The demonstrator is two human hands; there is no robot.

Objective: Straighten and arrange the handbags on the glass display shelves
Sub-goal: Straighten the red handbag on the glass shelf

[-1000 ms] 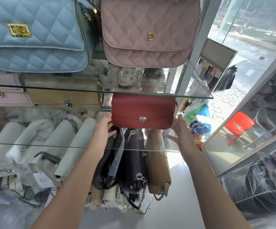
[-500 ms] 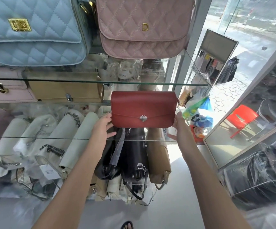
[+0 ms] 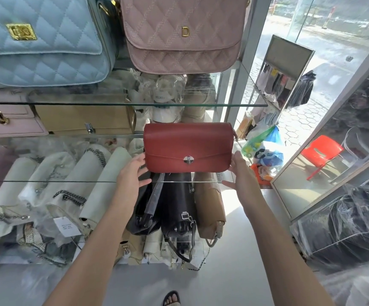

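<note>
1. Glass shelves [image 3: 68, 181] stacked with handbags fill your view, beside a glass shopfront with wet pavement outside.
2. The red handbag [image 3: 188, 146] stands upright in front of you, with its flap and round silver clasp facing out. It seems to sit on the shelf just behind the front edge, but you cannot tell whether its full weight is down.
3. Your left hand [image 3: 132, 173] has straight fingers touching the bag's lower left corner. Your right hand [image 3: 242, 171] lies flat-fingered against the lower right end. Neither hand is curled round anything.
4. By the look of it, you are squaring up this one bag. The next move calls for small, even nudges from both sides until its face runs parallel with the shelf edge and lines up with the tan bag [image 3: 79, 118] to its left, then letting go.
5. Little writing can be read: a gold "D" on the pink quilted bag [image 3: 179, 51] above. The gold clasp on the blue quilted bag [image 3: 46, 54] and the paper tag [image 3: 65, 226] below are too small to make out.
</note>
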